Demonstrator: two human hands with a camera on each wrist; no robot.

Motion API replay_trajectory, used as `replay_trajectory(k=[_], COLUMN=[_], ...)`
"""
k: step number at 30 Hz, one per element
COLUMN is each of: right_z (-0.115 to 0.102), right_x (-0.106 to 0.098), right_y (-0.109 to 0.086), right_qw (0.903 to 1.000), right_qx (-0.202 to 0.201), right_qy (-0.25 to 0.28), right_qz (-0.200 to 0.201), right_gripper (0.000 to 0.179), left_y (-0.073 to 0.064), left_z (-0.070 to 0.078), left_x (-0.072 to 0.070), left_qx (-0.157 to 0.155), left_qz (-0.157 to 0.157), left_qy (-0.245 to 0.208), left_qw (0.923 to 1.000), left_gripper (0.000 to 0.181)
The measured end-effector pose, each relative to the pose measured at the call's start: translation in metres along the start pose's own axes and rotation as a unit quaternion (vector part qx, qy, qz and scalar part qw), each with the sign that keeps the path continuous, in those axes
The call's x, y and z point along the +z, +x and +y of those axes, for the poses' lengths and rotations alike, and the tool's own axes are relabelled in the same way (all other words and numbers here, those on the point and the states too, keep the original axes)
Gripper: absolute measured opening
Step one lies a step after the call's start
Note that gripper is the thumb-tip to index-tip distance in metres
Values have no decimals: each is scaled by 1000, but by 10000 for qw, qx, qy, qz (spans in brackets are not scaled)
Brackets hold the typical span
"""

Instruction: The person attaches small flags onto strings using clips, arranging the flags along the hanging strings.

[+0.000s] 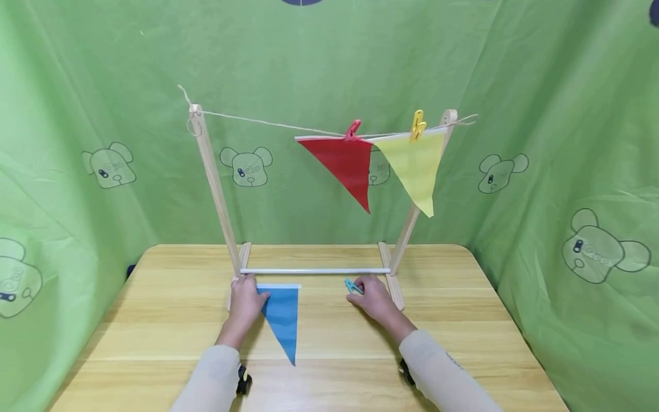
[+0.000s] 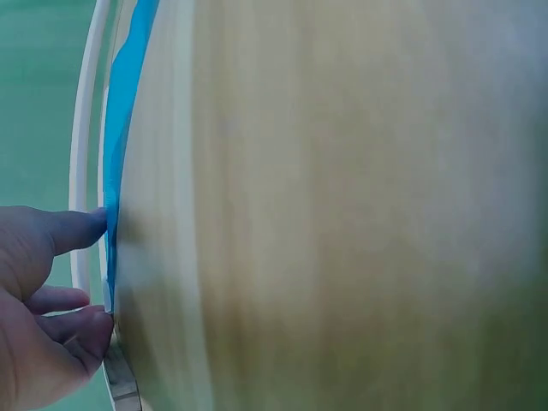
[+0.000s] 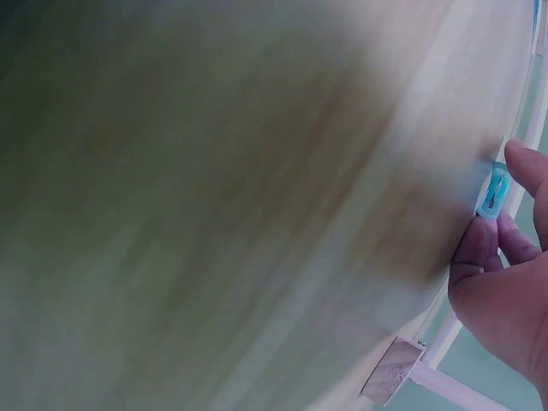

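Clad in pale sleeves (image 1: 210,379) up close, stretched out over the bench (image 1: 329,372). Holding the blue flag (image 1: 285,313) by its top corner with the left hand (image 1: 246,297), thumb and bent fingers slightly apart across that corner. Pinching the light-blue clip (image 1: 352,285) in the right hand (image 1: 374,297), fingers drawn in close. Probably at the step of taking up flag and clip, judging by the red flag (image 1: 351,166) and yellow flag (image 1: 416,166) on the string (image 1: 247,118), above and beyond the right hand. Next, seems to call for lifting the flag to the free string above the left hand, then clipping. No container seen around either hand.
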State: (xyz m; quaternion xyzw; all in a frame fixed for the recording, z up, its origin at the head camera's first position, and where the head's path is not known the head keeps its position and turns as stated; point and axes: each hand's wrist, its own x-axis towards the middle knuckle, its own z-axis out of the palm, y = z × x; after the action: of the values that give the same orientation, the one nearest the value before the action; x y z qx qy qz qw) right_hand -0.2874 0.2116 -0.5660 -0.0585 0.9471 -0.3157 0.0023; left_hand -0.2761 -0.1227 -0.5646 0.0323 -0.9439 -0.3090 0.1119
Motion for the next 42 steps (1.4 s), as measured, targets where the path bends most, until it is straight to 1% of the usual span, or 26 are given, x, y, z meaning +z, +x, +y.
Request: replay_trajectory(k=[2, 6, 10, 13, 16, 20, 25, 28, 31, 36, 42], right_z=[0, 0, 0, 1, 1, 1, 0, 1, 1, 1, 2], right_x=[0, 0, 1, 1, 1, 1, 1, 1, 1, 0, 0], right_y=[0, 0, 0, 0, -1, -1, 0, 0, 1, 0, 0], right_qw=[10000, 10000, 10000, 10000, 10000, 10000, 9998, 9998, 9998, 9998, 9997], right_qx=[0, 4, 52, 78, 43, -24, -69, -74, -62, -79, -102], right_qy=[-17, -81, -59, -46, -74, -80, -153, -188, -182, -185, -216], right_qz=[11, 29, 35, 13, 15, 46, 77, 86, 77, 60, 43], right_gripper=[32, 33, 36, 37, 35, 33, 31, 31, 32, 32, 31], left_y=[1, 0, -1, -2, -2, -1, 0, 0, 1, 2, 1], left_z=[0, 1, 2, 1, 0, -1, -1, 0, 0, 1, 1], left_x=[0, 0, 0, 0, 1, 1, 1, -1, -3, -3, -3], left_qx=[19, 7, 63, 116, 157, 168, 141, 95, 66, 0, 27], left_qz=[44, 15, 17, 35, 25, -11, -33, -77, -161, -296, -330], left_qy=[16, 24, 17, 34, 91, 166, 156, 90, 56, 70, 136], left_qw=[10000, 10000, 10000, 9999, 9998, 9997, 9998, 9999, 9998, 9995, 9994], left_gripper=[58, 57, 54, 49, 41, 34, 36, 38, 36, 28, 20])
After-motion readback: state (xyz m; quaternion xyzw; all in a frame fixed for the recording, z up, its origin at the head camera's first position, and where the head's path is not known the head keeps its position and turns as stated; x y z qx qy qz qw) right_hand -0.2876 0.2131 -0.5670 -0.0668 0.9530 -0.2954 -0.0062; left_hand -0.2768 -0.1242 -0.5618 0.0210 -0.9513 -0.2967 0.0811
